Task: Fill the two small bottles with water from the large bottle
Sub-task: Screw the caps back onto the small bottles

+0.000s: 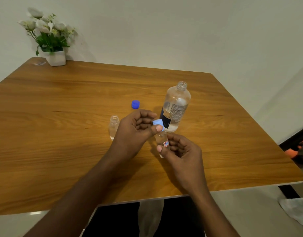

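1. Two hands meet over the desk (61, 134), just in front of the big bottle (175, 106). The right hand (179, 151) is clamped round the body of a vial (161, 140), thumb across its front. The left hand (135, 129) pinches the vial's pale cap (158, 124) between thumb and fingers.
2. The step in hand looks like working this cap; whether it is being unscrewed or tightened I cannot tell. The vial looks clear, and its fill level is hard to read behind the fingers.
3. If the cap is coming off, the next move calls for setting it down, standing the vial up or holding it steady, then taking the big bottle with a freed hand.
4. The big bottle stands upright and uncapped, with water only in its lower part, so it would need a steep tilt to pour.
5. The second vial (114, 126) stands open, left of the big bottle and just beside the left hand, near enough to be knocked.
6. A darker blue cap (135, 104) lies on the desk left of the big bottle, apart from the rest.
7. A flower pot (55, 57) sits far left of the big bottle at the desk's far corner, out of the way.
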`<act>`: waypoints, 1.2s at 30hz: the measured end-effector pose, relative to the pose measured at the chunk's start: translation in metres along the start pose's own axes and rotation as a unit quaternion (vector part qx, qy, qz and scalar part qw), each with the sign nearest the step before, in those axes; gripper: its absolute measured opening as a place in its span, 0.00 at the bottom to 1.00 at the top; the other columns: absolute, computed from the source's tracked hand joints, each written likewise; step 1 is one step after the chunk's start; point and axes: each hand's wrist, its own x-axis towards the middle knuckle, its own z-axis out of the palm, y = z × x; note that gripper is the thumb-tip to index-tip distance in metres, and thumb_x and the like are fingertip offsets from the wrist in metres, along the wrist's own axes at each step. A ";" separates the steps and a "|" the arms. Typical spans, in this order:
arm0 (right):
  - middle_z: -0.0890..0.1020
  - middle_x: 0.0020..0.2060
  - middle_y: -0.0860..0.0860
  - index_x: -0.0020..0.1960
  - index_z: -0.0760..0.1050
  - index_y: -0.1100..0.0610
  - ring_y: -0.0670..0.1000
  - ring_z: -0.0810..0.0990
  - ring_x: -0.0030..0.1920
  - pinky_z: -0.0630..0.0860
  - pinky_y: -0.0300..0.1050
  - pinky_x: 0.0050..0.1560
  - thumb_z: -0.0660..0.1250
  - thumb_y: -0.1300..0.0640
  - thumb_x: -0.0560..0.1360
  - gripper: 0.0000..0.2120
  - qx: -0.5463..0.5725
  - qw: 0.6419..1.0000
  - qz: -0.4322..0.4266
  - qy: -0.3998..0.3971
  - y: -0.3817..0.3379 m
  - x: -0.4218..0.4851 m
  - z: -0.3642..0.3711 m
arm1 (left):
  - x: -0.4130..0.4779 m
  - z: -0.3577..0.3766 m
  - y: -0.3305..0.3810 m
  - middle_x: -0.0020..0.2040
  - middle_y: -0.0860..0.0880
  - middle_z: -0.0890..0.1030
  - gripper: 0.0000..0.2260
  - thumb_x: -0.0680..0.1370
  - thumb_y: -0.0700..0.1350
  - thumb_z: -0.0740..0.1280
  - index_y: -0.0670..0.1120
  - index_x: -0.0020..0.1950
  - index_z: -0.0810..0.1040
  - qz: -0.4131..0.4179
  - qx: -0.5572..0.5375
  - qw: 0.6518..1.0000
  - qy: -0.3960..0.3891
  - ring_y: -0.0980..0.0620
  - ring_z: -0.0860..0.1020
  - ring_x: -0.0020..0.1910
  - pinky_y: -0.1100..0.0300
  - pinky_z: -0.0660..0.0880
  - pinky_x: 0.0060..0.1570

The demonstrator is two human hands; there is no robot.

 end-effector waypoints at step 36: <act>0.86 0.47 0.44 0.55 0.79 0.47 0.44 0.84 0.49 0.78 0.36 0.47 0.73 0.67 0.70 0.20 0.002 0.999 0.008 -0.038 -0.007 -0.003 0.001 | -0.006 0.004 0.008 0.38 0.51 0.83 0.14 0.63 0.37 0.78 0.48 0.45 0.80 -0.019 0.017 1.000 -0.009 0.56 0.82 0.37 0.64 0.78 0.39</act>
